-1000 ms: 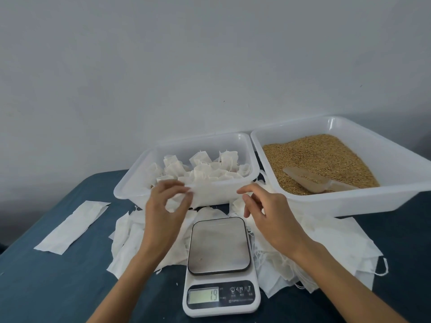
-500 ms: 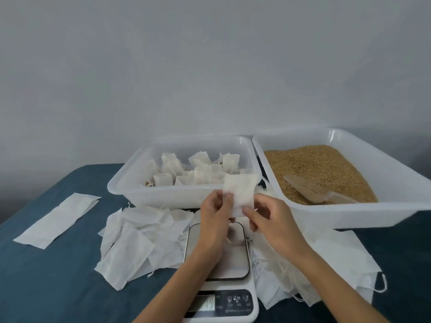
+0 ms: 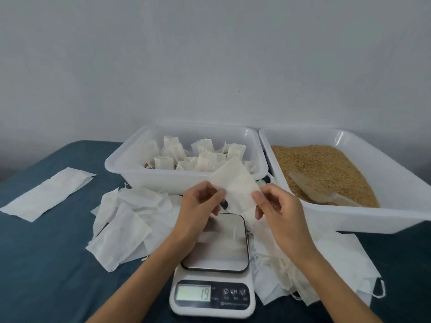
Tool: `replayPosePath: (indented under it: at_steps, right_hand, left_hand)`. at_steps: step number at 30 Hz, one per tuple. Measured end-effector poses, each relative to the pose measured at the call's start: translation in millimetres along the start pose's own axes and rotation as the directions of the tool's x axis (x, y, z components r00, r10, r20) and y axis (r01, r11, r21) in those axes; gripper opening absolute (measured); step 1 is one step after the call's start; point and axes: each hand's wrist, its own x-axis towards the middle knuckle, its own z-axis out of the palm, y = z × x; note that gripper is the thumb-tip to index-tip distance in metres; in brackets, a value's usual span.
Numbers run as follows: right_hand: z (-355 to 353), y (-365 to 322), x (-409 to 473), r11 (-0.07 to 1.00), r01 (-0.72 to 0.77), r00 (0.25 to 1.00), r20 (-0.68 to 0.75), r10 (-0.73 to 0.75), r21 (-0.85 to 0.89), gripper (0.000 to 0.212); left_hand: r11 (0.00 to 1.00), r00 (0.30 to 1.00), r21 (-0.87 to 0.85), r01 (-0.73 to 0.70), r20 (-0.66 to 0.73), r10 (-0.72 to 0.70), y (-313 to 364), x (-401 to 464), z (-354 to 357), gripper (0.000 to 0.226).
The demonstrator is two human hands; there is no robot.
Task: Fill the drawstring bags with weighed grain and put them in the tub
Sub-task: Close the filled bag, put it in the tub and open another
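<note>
An empty white drawstring bag [image 3: 235, 183] is held up above the scale [image 3: 214, 264]. My left hand [image 3: 200, 206] pinches its left edge and my right hand [image 3: 277, 206] pinches its lower right edge. The scale's steel plate is bare and its display reads 19. Behind stands a white tub [image 3: 163, 176] with several filled bags [image 3: 200, 157]. To the right a second tub [image 3: 363, 215] holds brown grain [image 3: 321, 164] with a translucent scoop [image 3: 319, 190] lying in it.
Loose empty bags lie in a pile left of the scale [image 3: 126, 220] and another pile right of it [image 3: 314, 271]. A long white sheet [image 3: 46, 193] lies at the far left on the blue table cover [image 3: 46, 264]. A grey wall rises behind.
A second ago both hands were empty near the filled-bag tub. They then picked up an empty bag and now hold it spread between them above the scale.
</note>
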Motion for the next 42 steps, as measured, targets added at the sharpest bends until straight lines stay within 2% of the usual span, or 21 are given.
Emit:
replayPosePath:
  at_steps: [4,6,8,10,12,13,15,18,20,24,28,30,33,42]
  right_hand:
    - [2,0,1,0.996,-0.071,0.994,0.087,0.066,0.056,0.007]
    - [3,2,1,0.995,-0.066,0.997,0.047,0.062,0.071,0.012]
    - [1,2,1,0.994,-0.065,0.998,0.017,0.064,0.087,0.013]
    - [0,1,1,0.996,-0.072,0.997,0.016,0.071,0.058,0.014]
    - [1,1,1,0.997,-0.077,0.997,0.018,0.077,-0.015,0.015]
    - [3,1,-1,0.995,-0.075,0.997,0.022,0.076,-0.065,0.015]
    - [7,3,-4,0.988,-0.07,0.996,0.043,0.077,-0.141,0.016]
    - [11,6,-7,0.983,-0.045,0.993,0.097,0.063,-0.176,0.016]
    - [10,5,-7,0.981,-0.026,0.992,0.116,0.049,-0.194,0.017]
    - [9,2,-6,0.984,0.011,0.99,0.138,0.014,-0.179,0.017]
    - [7,1,-5,0.992,0.018,0.995,0.098,-0.006,-0.126,0.009]
    - [6,0,-4,0.999,-0.01,0.996,0.086,0.013,-0.04,0.003]
    - [6,0,-3,0.991,-0.074,0.994,0.088,0.064,0.111,0.016]
    - [6,3,-2,0.987,-0.068,0.994,0.092,0.055,0.142,0.017]
  left_hand:
    - [0.954,0.993,-0.275,0.116,0.009,-0.119,6,1,1,0.01]
    - [0.939,0.986,-0.302,0.166,0.042,-0.161,7,0,1,0.01]
    - [0.95,0.983,-0.252,0.184,0.027,-0.183,5,-2,4,0.009]
    - [0.983,0.984,-0.127,0.133,-0.102,-0.146,2,-3,5,0.018]
    - [0.999,0.972,0.036,-0.016,-0.234,0.024,2,-3,3,0.032]
    - [0.989,0.964,0.091,-0.116,-0.231,0.134,4,-3,1,0.032]
    - [0.963,0.965,0.122,-0.24,-0.079,0.251,7,-5,1,0.023]
    - [0.975,0.973,0.135,-0.178,0.173,0.154,6,-10,6,0.024]
    - [0.979,0.968,0.158,-0.127,0.235,0.088,3,-11,9,0.025]
    - [0.989,0.966,0.101,-0.112,0.246,0.084,1,-9,7,0.014]
    - [0.997,0.975,0.043,-0.067,0.217,0.056,3,-9,9,0.012]
    - [0.999,0.974,0.004,-0.043,0.223,0.041,5,-12,10,0.011]
    - [0.999,0.971,-0.037,-0.028,0.235,0.036,6,-14,10,0.01]
    - [0.998,0.973,-0.018,-0.057,0.225,0.059,7,-14,10,0.008]
